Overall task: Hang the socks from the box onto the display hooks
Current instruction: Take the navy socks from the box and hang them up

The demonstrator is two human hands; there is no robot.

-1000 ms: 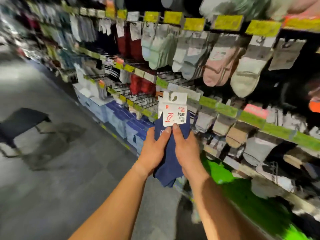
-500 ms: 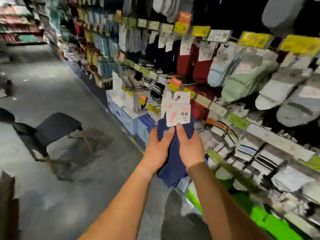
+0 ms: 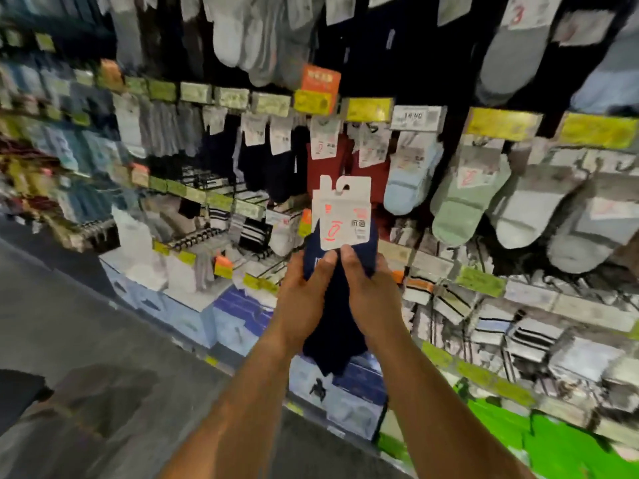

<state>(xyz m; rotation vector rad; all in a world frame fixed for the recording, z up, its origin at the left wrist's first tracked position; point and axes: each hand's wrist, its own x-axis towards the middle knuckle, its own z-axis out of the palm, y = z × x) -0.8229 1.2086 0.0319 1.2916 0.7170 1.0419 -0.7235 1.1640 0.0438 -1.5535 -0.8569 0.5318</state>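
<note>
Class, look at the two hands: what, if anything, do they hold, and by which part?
Both hands, left and right, grip a pair of navy socks by the upper fabric, just below its white card.

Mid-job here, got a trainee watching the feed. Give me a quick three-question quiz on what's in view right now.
1. True or false: both hands hold the navy socks at once.
2. Multiple choice: the white header card on the held socks is A) folded under the left hand, B) sticking up above the thumbs, uncovered, C) already threaded on a hook.
3. Short answer: what colour are the socks hanging on the rack directly behind the header card?

Key
1. True: the left hand and the right hand each grip the socks, thumbs just under the card.
2. B. The card's hook cut-out is free, not on any hook.
3. Dark red: the red socks hang behind it.
</note>
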